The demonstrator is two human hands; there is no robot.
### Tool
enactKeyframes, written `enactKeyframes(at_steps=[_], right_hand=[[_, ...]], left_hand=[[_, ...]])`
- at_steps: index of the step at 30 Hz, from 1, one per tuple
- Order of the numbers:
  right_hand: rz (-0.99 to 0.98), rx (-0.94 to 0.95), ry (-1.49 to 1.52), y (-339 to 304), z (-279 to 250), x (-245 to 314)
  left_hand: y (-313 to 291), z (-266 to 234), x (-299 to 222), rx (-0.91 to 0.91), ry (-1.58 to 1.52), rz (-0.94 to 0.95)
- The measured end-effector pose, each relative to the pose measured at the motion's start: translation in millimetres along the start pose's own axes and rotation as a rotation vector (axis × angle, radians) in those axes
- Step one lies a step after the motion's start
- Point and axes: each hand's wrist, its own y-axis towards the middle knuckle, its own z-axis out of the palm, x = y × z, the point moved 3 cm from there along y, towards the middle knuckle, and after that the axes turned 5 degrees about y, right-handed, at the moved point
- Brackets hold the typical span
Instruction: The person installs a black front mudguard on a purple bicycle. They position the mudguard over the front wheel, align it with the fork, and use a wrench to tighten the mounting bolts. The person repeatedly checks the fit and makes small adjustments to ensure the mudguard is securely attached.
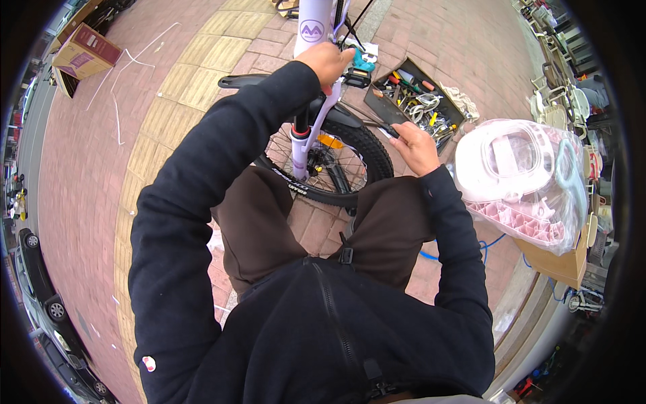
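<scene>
Black sleeves, hands (415, 145) on lilac bike frame (311, 30), knobby tyre (367, 145).

You see one view only, from a head-worn fisheye camera looking steeply down over your own dark-sleeved arms. It faces the brick pavement toward 12 o'clock, close above the lilac-framed bicycle (315, 101), with the black open toolbox (412, 97) at 1 o'clock; the edges bend.

Lilac bicycle frame (315, 27), upright, black-tyred wheel (336, 165) between knees
</scene>
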Motion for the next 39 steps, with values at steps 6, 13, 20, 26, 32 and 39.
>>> enactKeyframes(at_steps=[6,13,20,26,32,39], right_hand=[[-0.178,-0.221,-0.423,-2.2,8.8,1.5],[0.038,0.021,-0.526,11.1,17.9,-21.9],[0.303,0.542,0.184,32.3,5.7,-25.2],[0.046,0.029,-0.472,11.4,14.2,-7.7],[0.360,0.612,0.150,33.7,13.2,-28.0],[0.180,0.223,-0.356,24.9,16.3,-11.1]], left_hand=[[-1.1,-0.7,-5.7,0.007,-0.029,-0.056],[-0.8,3.3,-3.3,-0.035,-0.008,-0.004],[-0.9,1.3,-2.3,-0.007,-0.009,-0.066],[-0.3,3.3,-1.0,-0.006,-0.015,-0.054],[-1.8,1.9,-1.8,-0.024,-0.019,-0.013],[-4.9,0.8,-4.5,-0.016,-0.048,-0.010]])
